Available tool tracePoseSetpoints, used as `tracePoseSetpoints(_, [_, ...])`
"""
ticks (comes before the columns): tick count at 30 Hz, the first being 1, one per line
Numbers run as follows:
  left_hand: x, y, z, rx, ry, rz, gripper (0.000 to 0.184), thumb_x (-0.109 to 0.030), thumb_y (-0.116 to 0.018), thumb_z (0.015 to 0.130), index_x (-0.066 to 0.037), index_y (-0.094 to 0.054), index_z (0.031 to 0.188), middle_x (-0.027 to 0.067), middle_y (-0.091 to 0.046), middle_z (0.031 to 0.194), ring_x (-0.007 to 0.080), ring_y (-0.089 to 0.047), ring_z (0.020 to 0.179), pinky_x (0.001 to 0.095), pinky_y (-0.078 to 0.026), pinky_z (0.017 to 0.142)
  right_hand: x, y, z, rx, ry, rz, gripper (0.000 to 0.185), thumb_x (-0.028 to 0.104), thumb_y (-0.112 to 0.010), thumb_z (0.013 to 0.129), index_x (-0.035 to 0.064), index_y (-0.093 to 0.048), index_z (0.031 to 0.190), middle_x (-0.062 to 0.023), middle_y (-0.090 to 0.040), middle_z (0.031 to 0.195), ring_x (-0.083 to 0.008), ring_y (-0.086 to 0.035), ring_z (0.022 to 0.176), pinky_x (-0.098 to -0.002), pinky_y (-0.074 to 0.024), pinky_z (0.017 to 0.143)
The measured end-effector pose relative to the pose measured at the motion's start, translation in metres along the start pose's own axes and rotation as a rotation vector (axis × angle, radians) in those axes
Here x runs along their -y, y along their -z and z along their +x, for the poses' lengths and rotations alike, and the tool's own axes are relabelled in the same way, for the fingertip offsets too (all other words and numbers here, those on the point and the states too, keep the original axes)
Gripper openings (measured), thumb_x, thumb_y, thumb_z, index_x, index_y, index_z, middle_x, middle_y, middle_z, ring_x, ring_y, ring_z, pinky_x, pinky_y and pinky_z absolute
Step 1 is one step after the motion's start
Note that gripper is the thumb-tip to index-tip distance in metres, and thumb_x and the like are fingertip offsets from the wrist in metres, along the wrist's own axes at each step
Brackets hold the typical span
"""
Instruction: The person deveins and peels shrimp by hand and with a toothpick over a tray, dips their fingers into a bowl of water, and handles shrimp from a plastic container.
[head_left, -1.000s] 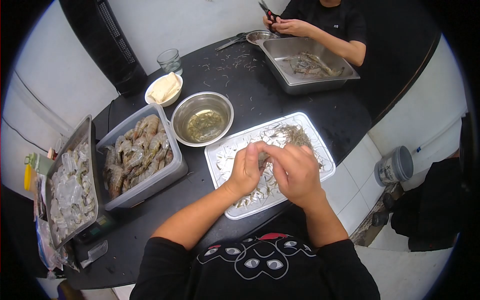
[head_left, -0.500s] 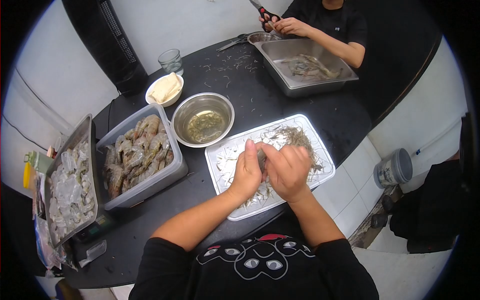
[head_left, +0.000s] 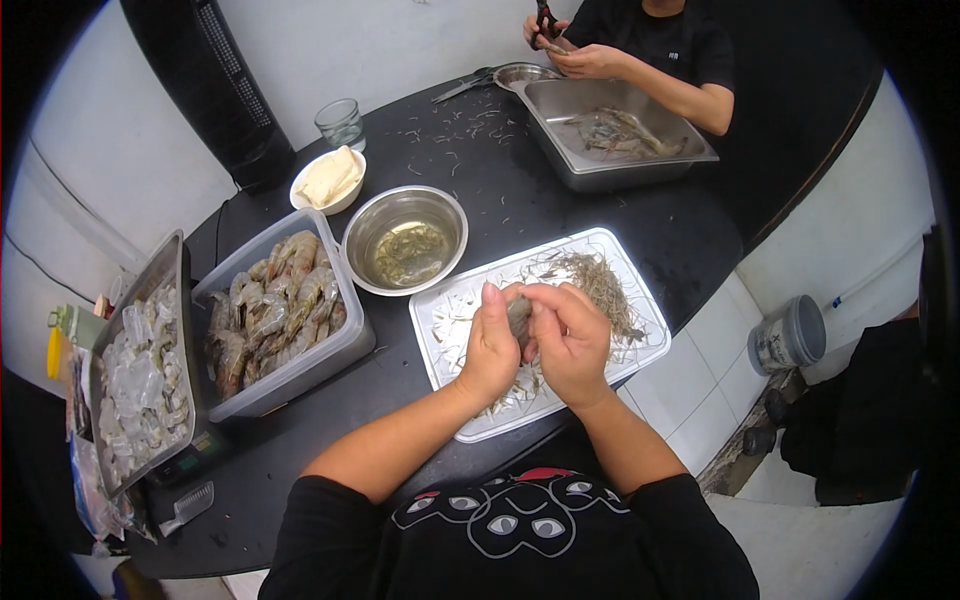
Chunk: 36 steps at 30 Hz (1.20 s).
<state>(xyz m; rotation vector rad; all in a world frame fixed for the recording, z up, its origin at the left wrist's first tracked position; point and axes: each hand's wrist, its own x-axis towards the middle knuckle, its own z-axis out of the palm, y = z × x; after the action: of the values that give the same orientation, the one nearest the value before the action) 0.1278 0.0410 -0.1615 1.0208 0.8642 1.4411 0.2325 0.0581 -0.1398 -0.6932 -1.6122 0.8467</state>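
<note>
Black tabletop (head_left: 640,210); white tray (head_left: 655,338) with scraps (head_left: 605,290). Left hand (head_left: 490,348), right hand (head_left: 572,350): fingers (head_left: 570,308) closed on greyish shrimp (head_left: 518,316), partly hidden. Step: apparently cleaning. Next move: likely needs steady pinch.

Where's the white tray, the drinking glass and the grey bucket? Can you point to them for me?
White tray (head_left: 438,365): head view, on its left rim.
Drinking glass (head_left: 341,126): head view, on the middle of its clear side.
Grey bucket (head_left: 775,340): head view, on its outer wall.
</note>
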Motion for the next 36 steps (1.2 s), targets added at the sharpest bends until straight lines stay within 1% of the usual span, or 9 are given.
tracePoseSetpoints(1, [0.0,0.0,0.0,0.004,-0.003,-0.01,0.063,-0.054,-0.012,0.095,-0.006,-0.053,0.095,0.0037,-0.054,0.071,0.0094,-0.045,0.053,0.0211,-0.035,0.046,0.001,0.0,0.0,0.014,-0.015,0.015,0.017,-0.004,-0.049,0.087,-0.0013,-0.063,0.097,-0.0027,-0.049,0.069,-0.0063,-0.05,0.051,-0.019,-0.0415,0.043])
tracePoseSetpoints(7, [0.001,0.001,0.0,0.018,-0.007,-0.027,0.063,-0.055,-0.012,0.095,-0.006,-0.052,0.097,0.0042,-0.055,0.075,0.0095,-0.045,0.056,0.0212,-0.035,0.048,0.002,0.0,0.0,0.006,-0.051,0.083,0.017,-0.003,-0.049,0.088,-0.0017,-0.062,0.098,-0.0035,-0.051,0.071,-0.0064,-0.051,0.052,-0.0188,-0.0418,0.043])
tracePoseSetpoints(10, [-0.001,-0.004,0.0,-0.001,-0.029,-0.037,0.064,-0.055,-0.013,0.095,-0.004,-0.052,0.092,0.0004,-0.045,0.067,0.0078,-0.041,0.052,0.0202,-0.033,0.046,0.004,0.001,0.0,-0.005,-0.083,0.097,0.016,-0.002,-0.049,0.088,-0.0018,-0.062,0.098,-0.0036,-0.051,0.071,-0.0072,-0.052,0.055,-0.0189,-0.0423,0.046])
tracePoseSetpoints(13, [-0.002,-0.005,0.0,-0.005,-0.016,-0.041,0.064,-0.057,-0.013,0.094,-0.005,-0.051,0.09,0.0004,-0.044,0.067,0.0082,-0.041,0.052,0.0207,-0.033,0.047,0.006,0.002,0.004,-0.059,-0.015,0.102,0.017,-0.004,-0.05,0.086,-0.001,-0.063,0.096,-0.0026,-0.052,0.071,-0.0052,-0.05,0.049,-0.0186,-0.0395,0.043])
tracePoseSetpoints(16, [0.004,0.002,0.002,0.063,-0.041,-0.036,0.064,-0.058,-0.013,0.094,-0.006,-0.049,0.086,0.0004,-0.043,0.066,0.0083,-0.041,0.052,0.0207,-0.033,0.047,0.006,0.005,0.008,-0.083,0.028,0.065,0.016,-0.004,-0.05,0.086,-0.0019,-0.063,0.095,-0.0033,-0.053,0.072,-0.0066,-0.052,0.054,-0.0195,-0.04,0.046])
tracePoseSetpoints(19, [0.003,0.002,0.002,0.06,-0.039,-0.002,0.064,-0.059,-0.012,0.093,-0.007,-0.048,0.084,0.0003,-0.043,0.066,0.0081,-0.041,0.051,0.0204,-0.032,0.047,0.006,0.011,0.01,-0.091,0.083,-0.069,0.015,-0.005,-0.051,0.085,-0.0023,-0.063,0.095,-0.0041,-0.053,0.071,-0.008,-0.052,0.059,-0.0208,-0.0407,0.051])
tracePoseSetpoints(22, [0.001,0.0,0.002,0.047,-0.023,0.0,0.065,-0.06,-0.012,0.093,-0.007,-0.049,0.084,0.0001,-0.043,0.065,0.0078,-0.04,0.051,0.0202,-0.032,0.047,0.01,0.013,0.013,-0.105,0.07,-0.084,0.015,-0.004,-0.052,0.084,-0.0013,-0.063,0.095,-0.0042,-0.053,0.07,-0.0083,-0.05,0.059,-0.0222,-0.0392,0.053])
tracePoseSetpoints(28, [0.002,0.002,0.002,0.06,-0.013,-0.016,0.068,-0.061,-0.012,0.092,-0.006,-0.051,0.087,-0.0002,-0.044,0.066,0.0075,-0.04,0.052,0.0202,-0.032,0.047,0.003,0.024,0.019,-0.099,0.081,-0.176,0.018,-0.005,-0.054,0.082,0.0015,-0.064,0.094,-0.0039,-0.052,0.067,-0.0093,-0.046,0.056,-0.0234,-0.0359,0.051])
tracePoseSetpoints(36, [0.001,0.002,0.003,0.064,-0.005,-0.001,0.07,-0.06,-0.012,0.093,-0.004,-0.054,0.089,0.0003,-0.045,0.066,0.0077,-0.041,0.052,0.0202,-0.033,0.047,0.021,0.04,0.043,-0.06,0.093,-0.282,0.015,-0.006,-0.054,0.08,-0.0001,-0.065,0.09,-0.0065,-0.053,0.066,-0.0121,-0.049,0.056,-0.0247,-0.0371,0.05])
